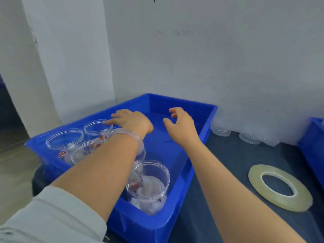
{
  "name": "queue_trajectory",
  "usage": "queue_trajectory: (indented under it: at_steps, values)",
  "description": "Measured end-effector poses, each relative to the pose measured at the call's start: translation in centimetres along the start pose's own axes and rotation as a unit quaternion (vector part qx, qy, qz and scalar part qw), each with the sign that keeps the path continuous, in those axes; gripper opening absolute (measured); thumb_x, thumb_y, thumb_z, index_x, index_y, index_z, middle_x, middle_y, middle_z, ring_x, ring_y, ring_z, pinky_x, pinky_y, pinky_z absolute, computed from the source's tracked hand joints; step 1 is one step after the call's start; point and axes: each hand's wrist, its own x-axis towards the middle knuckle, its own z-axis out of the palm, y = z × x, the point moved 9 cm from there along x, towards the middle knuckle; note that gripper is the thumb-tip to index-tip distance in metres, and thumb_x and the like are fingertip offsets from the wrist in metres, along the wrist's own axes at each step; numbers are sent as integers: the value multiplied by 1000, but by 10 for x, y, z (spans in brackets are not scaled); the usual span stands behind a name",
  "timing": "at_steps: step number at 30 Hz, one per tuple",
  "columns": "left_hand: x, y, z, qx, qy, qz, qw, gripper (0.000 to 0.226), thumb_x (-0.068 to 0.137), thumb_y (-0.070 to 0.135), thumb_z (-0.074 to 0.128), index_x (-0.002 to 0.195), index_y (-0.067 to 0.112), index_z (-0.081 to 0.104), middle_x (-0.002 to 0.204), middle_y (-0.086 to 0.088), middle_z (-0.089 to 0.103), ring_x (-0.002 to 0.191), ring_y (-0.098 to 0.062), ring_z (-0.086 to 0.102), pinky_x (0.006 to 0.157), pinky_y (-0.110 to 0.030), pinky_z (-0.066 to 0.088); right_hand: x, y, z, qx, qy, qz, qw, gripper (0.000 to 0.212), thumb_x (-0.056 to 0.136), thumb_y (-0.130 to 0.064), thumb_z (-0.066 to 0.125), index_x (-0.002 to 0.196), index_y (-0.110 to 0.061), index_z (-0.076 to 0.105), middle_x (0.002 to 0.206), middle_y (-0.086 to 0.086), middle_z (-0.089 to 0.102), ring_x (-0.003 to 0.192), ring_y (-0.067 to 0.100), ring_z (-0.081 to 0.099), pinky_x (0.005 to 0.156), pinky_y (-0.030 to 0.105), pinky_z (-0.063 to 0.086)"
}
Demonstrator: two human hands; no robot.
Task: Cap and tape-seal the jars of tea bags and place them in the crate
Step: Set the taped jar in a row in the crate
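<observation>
Head view shows the left grip [133, 121] released, fingers straight and flat, reaching over the left half of the blue crate [180, 100] with its fingertips at the rim of the far jar [95, 128]. Whether they touch it cannot be told. The right grip [182, 123] is also released, fingers loosely curled and holding nothing above the bare right half of the crate floor.

The main risk is probably the left forearm. It lies low across the middle jar [84, 151] and just beside the near jar [149, 183], so a careless pull back could knock one over. The clear bracelet [129, 135] on that wrist could also catch a rim. If any jar has no lid, a tip would spill its tea bags. A flat-fingered push on the far jar might slide it against the left jar [64, 140], as the two stand close together.

All four jars are clear, round and upright, holding pale tea bags with red tags. Through such clear plastic it is hard to tell a lid from an open mouth, and no tape seal can be made out.

To the right of the crate, the tape roll [270, 170] lies flat on the dark worktop [228, 163]. Spare clear lids [220, 131] are stacked far back by the wall. A second blue crate [313, 137] shows at the right edge.
</observation>
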Motion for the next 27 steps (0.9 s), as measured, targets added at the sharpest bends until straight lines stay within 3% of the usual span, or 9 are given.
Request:
queue_trajectory:
  at_steps: [2, 9, 12, 14, 17, 19, 21, 24, 27]
  values:
    - [10, -17, 13, -12, -29, -27, 999, 64, 85, 43, 51, 143, 18, 37, 148, -21, 28, 134, -48, 28, 105, -63, 31, -3, 8, 9, -14, -28, 16, 999, 43, 95, -29, 52, 136, -18, 43, 130, 4, 49, 117, 24, 46, 91, 46, 48]
    - [17, -36, 25, 26, 3, -68, 997, 60, 78, 40, 60, 132, 17, 47, 143, -20, 24, 125, -42, 32, 100, -53, 36, -6, 15, 5, -36, -56, 26, 997, 42, 96, -31, 50, 136, -18, 43, 131, 3, 49, 116, 22, 47, 88, 42, 50]
    - [19, -34, 24, 14, 13, -60, 998, 39, 76, 34, 56, 113, 18, 57, 120, -18, 42, 113, -37, 38, 96, -49, 38, -8, 16, 6, -36, -60, 23, 997, 42, 96, -31, 50, 135, -17, 43, 130, 3, 50, 115, 23, 49, 87, 42, 50]
    - [18, -22, 24, -4, -1, -23, 1000, 31, 73, 33, 57, 101, 19, 59, 106, -16, 45, 106, -33, 38, 90, -45, 38, -7, 15, 6, -35, -58, 20, 998, 42, 96, -31, 50, 135, -17, 43, 130, 3, 50, 114, 22, 49, 87, 42, 50]
    - [13, 4, 28, -14, -44, 45, 998, 25, 72, 37, 65, 91, 22, 58, 126, -18, 44, 122, -38, 34, 92, -49, 38, -6, 17, 4, -16, -43, 26, 999, 41, 96, -30, 50, 134, -18, 44, 129, 2, 50, 114, 22, 50, 86, 41, 51]
    - [8, 26, 29, -25, -67, 99, 992, 28, 70, 39, 71, 80, 20, 54, 130, -17, 47, 120, -38, 38, 94, -47, 42, -5, 19, -2, 5, -18, 33, 999, 40, 96, -29, 50, 133, -17, 44, 128, 3, 51, 113, 21, 50, 85, 41, 51]
    - [1, 49, 24, -31, -72, 159, 984, 32, 69, 42, 74, 75, 18, 53, 108, -11, 58, 100, -30, 47, 81, -38, 47, -4, 21, -7, 12, 5, 35, 999, 40, 95, -28, 51, 133, -17, 44, 128, 3, 52, 113, 20, 50, 84, 39, 51]
    - [-18, 87, 22, -60, -104, 263, 957, 30, 70, 39, 75, 69, 20, 53, 75, -1, 52, 79, -25, 54, 70, -35, 46, -4, 25, -16, 12, 36, 30, 999, 40, 94, -25, 51, 134, -16, 45, 127, 3, 53, 112, 20, 51, 83, 34, 47]
    - [-46, 121, 23, -92, -121, 375, 914, 21, 79, 25, 70, 67, 27, 53, 70, 4, 55, 71, -18, 56, 68, -32, 47, -4, 30, -31, 40, 68, 42, 996, 37, 94, -21, 48, 131, -16, 48, 121, 2, 56, 110, 18, 51, 84, 29, 42]
